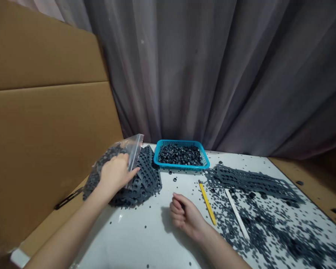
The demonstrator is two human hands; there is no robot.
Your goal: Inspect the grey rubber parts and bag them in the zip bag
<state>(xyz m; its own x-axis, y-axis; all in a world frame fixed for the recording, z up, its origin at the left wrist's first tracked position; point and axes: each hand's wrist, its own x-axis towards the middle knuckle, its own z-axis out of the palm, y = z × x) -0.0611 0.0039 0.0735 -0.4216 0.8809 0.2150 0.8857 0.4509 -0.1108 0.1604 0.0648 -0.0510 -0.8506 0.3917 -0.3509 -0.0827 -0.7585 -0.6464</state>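
Observation:
My left hand is at the mouth of a clear zip-lock bag, its fingers bent over the plastic and its thumb pointing right. Dark grey small pieces fill the bag's lower part, left of the hand. Under and beside the bag lies a pile of dark grey perforated rubber sheets. My right hand is closed in a loose fist above the white table, apart from other things, and nothing shows in it. Nearest to it is a yellow pen-like tool with a dark tip.
A blue basket of small dark rings stands at the back. On the right lie stacked perforated strips, a white stick and many scattered dark bits. Cardboard walls the left side; a grey curtain hangs behind.

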